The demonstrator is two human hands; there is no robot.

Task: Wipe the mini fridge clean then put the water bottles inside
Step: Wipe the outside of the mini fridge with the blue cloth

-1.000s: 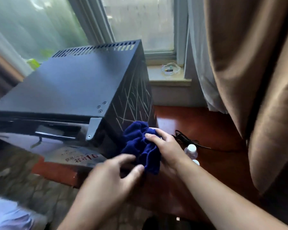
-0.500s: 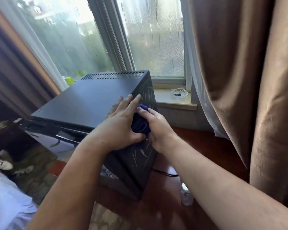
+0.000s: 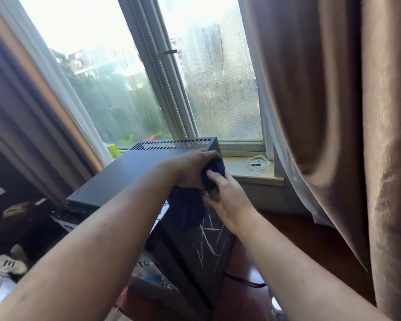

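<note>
My left hand (image 3: 190, 169) lies over the top right edge of the mini fridge (image 3: 146, 174), fingers curled round the dark blue cloth (image 3: 186, 212). The cloth bunches between both hands and hangs down the fridge's scratched side wall. My right hand (image 3: 228, 200) meets it from the side, thumb and fingers pinching the bunched upper part. The fridge stands on a reddish wooden top (image 3: 306, 239), just before the window sill (image 3: 259, 179), with a brown curtain (image 3: 333, 135) to my right.
</note>
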